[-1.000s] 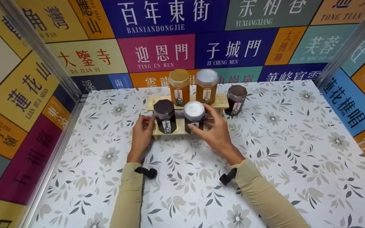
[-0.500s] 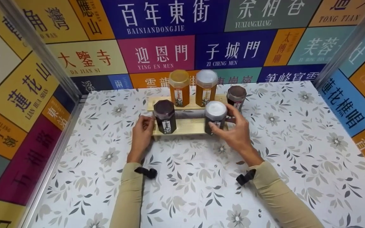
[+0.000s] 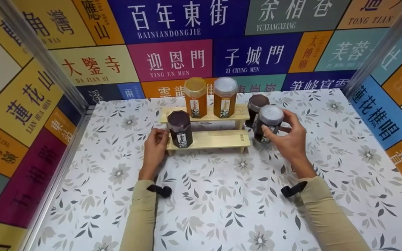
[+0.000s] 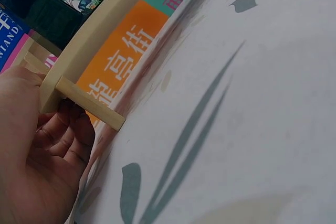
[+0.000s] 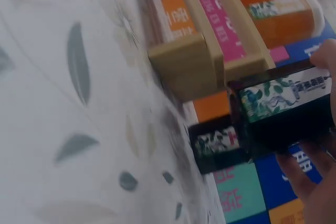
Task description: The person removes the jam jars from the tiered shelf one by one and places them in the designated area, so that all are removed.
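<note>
My right hand [image 3: 293, 141] holds a dark jar with a white lid [image 3: 270, 115], thumb in front and fingers round the far side. The jar is off the right end of a two-step wooden rack [image 3: 218, 138]; its label shows in the right wrist view. My left hand [image 3: 155, 150] pinches the rack's left end, thumb above and fingers curled below the lower step, as the left wrist view shows. Beside that hand, a dark-lidded jar [image 3: 180, 129] stands on the lower step. On the upper step are an amber jar with a yellow lid [image 3: 196, 99] and one with a white lid [image 3: 225, 99].
Another dark jar [image 3: 258, 104] stands on the table right of the rack, partly behind the held jar. The table [image 3: 201, 209] has a leaf-and-flower print. Sign-covered panels [image 3: 171, 59] rise at the back and sides, with metal posts at the corners.
My right hand has carried the white-lidded dark jar rightward along the lower step and off its end. The left hand keeps its hold on the rack.
</note>
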Demonstrator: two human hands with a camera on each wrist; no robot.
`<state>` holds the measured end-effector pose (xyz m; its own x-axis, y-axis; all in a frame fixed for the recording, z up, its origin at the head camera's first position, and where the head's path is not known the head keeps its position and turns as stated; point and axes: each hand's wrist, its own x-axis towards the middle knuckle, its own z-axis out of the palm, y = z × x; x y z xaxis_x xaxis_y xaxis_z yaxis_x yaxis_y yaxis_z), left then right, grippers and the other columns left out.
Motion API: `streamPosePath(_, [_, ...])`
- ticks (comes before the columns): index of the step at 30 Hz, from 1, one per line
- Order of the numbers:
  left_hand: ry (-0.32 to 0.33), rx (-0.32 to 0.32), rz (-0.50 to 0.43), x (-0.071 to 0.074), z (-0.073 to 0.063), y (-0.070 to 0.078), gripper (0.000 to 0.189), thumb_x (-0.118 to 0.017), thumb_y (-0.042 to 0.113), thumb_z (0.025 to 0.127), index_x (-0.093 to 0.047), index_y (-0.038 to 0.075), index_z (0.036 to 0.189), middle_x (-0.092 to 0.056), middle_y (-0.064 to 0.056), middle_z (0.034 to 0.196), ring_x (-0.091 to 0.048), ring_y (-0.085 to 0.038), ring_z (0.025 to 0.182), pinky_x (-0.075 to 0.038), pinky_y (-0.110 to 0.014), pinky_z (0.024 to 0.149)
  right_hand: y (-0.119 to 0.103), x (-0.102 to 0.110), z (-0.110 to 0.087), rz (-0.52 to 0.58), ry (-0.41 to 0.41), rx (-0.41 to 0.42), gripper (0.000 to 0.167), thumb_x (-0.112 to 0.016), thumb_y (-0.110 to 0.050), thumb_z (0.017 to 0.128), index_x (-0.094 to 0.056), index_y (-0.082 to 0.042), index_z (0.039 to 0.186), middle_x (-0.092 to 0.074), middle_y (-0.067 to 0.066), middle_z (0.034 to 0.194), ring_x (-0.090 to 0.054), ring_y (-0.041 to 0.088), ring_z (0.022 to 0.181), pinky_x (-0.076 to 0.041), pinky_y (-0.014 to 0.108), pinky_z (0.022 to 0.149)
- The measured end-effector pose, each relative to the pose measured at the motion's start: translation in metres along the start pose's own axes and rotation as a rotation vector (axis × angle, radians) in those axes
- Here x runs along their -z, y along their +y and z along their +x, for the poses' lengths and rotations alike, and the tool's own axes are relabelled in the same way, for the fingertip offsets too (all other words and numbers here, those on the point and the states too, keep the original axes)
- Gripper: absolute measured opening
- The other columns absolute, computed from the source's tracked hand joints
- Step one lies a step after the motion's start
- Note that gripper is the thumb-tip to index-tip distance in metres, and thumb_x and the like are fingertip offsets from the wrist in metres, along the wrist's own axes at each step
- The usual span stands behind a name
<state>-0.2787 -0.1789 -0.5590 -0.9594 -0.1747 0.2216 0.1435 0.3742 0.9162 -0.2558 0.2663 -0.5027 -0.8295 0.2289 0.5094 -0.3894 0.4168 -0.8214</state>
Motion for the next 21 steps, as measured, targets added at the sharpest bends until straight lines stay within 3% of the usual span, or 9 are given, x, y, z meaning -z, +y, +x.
streamPosePath(4, [0.001,0.009,0.003,0.0,0.0,0.0,0.021,-0.065,0.03,0.11,-0.068,0.01,0.113,-0.072,-0.007,0.098,-0.067,-0.017,0.089,-0.053,-0.028,0.082,0.012,0.01,0.005,-0.032,-0.017,-0.113,0.075,-0.096,-0.015,0.082,-0.06,-0.007,0.148,-0.07,0.012,0.137,-0.067,0.015,0.124,-0.062,0.031,0.097])
streamPosePath(10, [-0.001,0.008,-0.012,-0.001,-0.001,0.0,0.02,-0.065,0.03,0.11,-0.067,0.01,0.113,-0.071,-0.007,0.098,-0.067,-0.018,0.088,-0.053,-0.029,0.081,0.03,0.021,0.011,-0.094,-0.075,-0.289,0.08,-0.091,-0.024,0.088,-0.048,-0.005,0.152,-0.062,0.018,0.147,-0.06,0.03,0.14,-0.054,0.049,0.114])
streamPosePath(17, [0.002,0.002,-0.022,-0.002,0.0,-0.001,0.021,-0.065,0.03,0.11,-0.067,0.01,0.112,-0.071,-0.006,0.096,-0.066,-0.017,0.086,-0.052,-0.028,0.079,0.036,0.022,0.027,-0.205,-0.087,-0.288,0.082,-0.089,-0.026,0.09,-0.046,-0.003,0.155,-0.058,0.022,0.152,-0.057,0.033,0.142,-0.055,0.051,0.11])
streamPosePath(21, [0.004,0.002,-0.017,-0.002,-0.001,0.0,0.02,-0.065,0.03,0.11,-0.067,0.01,0.112,-0.07,-0.006,0.095,-0.065,-0.017,0.084,-0.051,-0.028,0.077,0.041,0.02,0.038,-0.185,-0.138,-0.302,0.085,-0.088,-0.021,0.091,-0.04,-0.004,0.159,-0.049,0.021,0.16,-0.053,0.038,0.146,-0.051,0.053,0.115])
